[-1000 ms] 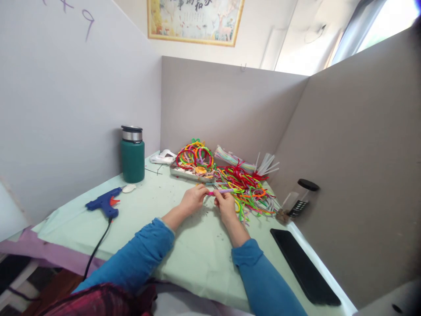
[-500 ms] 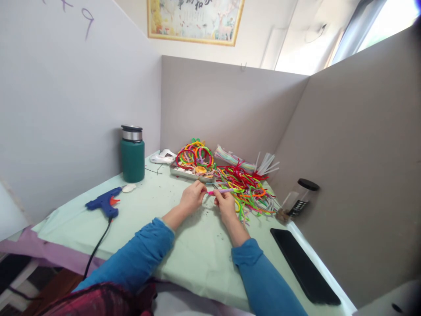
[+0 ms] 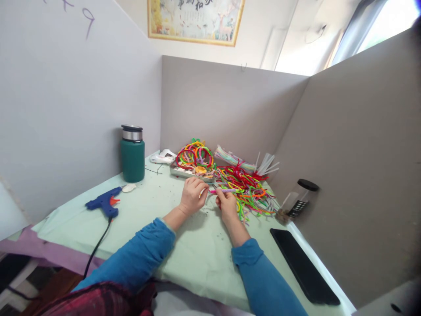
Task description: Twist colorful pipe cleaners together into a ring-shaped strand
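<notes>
My right hand (image 3: 228, 206) pinches a pink and purple pipe cleaner (image 3: 226, 191) between thumb and fingers, above the table. The pipe cleaner lies nearly level, and its right part reaches over a loose heap of coloured pipe cleaners (image 3: 241, 177). My left hand (image 3: 193, 195) is closed at the left end of the same piece, with fingers curled and fingertips close to it. What exactly sits between the left fingertips is too small to make out. Just behind my left hand stands a metal tray (image 3: 184, 174) holding bent pipe-cleaner rings (image 3: 197, 156) and small pale pieces.
A blue glue gun (image 3: 105, 202) with a cable lies left, near a green bottle (image 3: 132, 158). On the right are a clear jar (image 3: 297, 197) with a black lid and a long black flat object (image 3: 302, 263). Grey partitions (image 3: 230, 101) surround the table.
My left hand has turned, its back and curled fingers now facing up more, and has shifted slightly at the pipe cleaner's end. The right hand has hardly moved.
</notes>
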Tool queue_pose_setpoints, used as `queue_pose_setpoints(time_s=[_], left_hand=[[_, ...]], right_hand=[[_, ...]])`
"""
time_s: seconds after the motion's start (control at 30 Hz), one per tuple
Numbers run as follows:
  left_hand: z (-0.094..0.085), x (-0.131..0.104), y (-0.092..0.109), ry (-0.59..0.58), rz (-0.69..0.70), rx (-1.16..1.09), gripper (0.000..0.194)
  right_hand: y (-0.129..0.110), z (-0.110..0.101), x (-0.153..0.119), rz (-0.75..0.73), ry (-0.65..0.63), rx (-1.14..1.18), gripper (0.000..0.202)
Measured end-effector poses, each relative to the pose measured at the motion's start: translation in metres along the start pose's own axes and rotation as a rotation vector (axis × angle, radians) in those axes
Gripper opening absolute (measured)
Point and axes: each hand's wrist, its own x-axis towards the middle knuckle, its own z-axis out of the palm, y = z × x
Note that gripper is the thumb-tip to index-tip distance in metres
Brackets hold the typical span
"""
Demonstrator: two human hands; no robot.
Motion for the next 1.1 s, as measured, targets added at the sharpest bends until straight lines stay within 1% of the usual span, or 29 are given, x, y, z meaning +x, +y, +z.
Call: queue_pose_setpoints(time_s=[0.07,0.2,0.27,0.4,0.47,0.6,0.77,0.87,1.03,1.1], left_hand=[[0.001,-0.002,0.002,-0.024,-0.040,-0.062,0.019],[0.010,-0.007,0.000,-0.177,-0.185,-0.183,0.024],[0.015,-0.008,-0.002,-0.231,-0.257,-0.245,0.025],[0.022,-0.006,-0.008,-0.265,-0.404,-0.386,0.024],[0.022,-0.005,-0.010,-0.268,-0.442,-0.408,0.023],[0.020,-0.003,-0.009,-0.240,-0.449,-0.368,0.021],[0.019,-0.003,-0.008,-0.209,-0.448,-0.305,0.026],[0.021,-0.004,-0.010,-0.206,-0.408,-0.232,0.022],[0.019,-0.006,-0.011,-0.222,-0.286,-0.127,0.021],[0.018,-0.005,-0.010,-0.228,-0.288,-0.127,0.022]], right_hand=[[-0.001,-0.001,0.001,-0.003,-0.001,0.030,0.036],[-0.001,-0.003,0.002,-0.010,-0.011,0.073,0.036],[0.000,-0.002,0.002,-0.005,-0.013,0.078,0.036],[0.002,-0.001,0.001,0.000,-0.030,0.084,0.034],[0.002,0.000,0.001,0.009,-0.029,0.084,0.033],[0.000,0.002,-0.001,0.025,-0.029,0.079,0.033],[-0.002,0.004,-0.003,0.025,-0.042,0.064,0.034],[-0.003,0.005,-0.004,0.031,-0.044,0.044,0.033],[-0.003,0.005,-0.004,0.030,-0.048,0.018,0.031],[-0.001,0.004,-0.003,0.038,-0.044,0.013,0.031]])
